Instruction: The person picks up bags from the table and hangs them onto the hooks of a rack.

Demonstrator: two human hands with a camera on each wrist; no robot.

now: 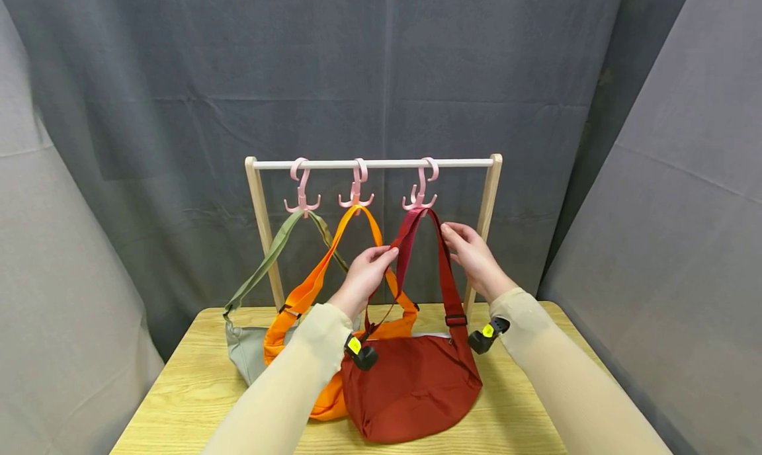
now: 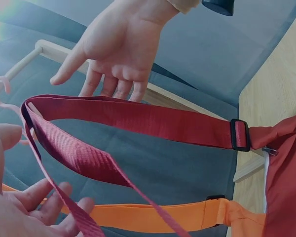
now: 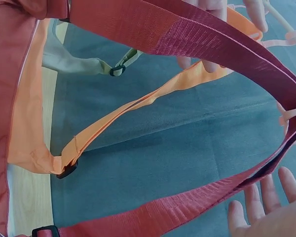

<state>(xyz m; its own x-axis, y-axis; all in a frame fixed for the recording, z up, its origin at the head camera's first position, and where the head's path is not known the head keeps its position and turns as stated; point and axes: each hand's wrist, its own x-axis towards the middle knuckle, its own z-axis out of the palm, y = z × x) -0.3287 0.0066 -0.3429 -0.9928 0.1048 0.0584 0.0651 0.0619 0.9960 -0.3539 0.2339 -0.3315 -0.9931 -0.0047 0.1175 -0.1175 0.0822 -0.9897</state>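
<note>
A dark red shoulder bag (image 1: 411, 389) hangs by its strap (image 1: 446, 270) from the right pink hook (image 1: 421, 189), its body low against the tabletop. My left hand (image 1: 366, 276) is at the left side of the strap, thumb and fingers apart around it in the left wrist view. Beside the strap's right side is my right hand (image 1: 473, 253). Its fingers (image 3: 269, 195) are spread and relaxed, some partly behind the strap (image 2: 133, 118) in the left wrist view. Neither hand visibly grips it. The strap has a black buckle (image 2: 240, 135).
A rack with a white bar (image 1: 458, 163) and wooden legs (image 1: 489, 194) stands on a wooden table (image 1: 172, 382). An orange bag (image 1: 327, 402) and a grey-green bag (image 1: 244, 349) hang from other pink hooks, overlapping left of the red bag. Grey curtains (image 1: 149, 111) surround the table.
</note>
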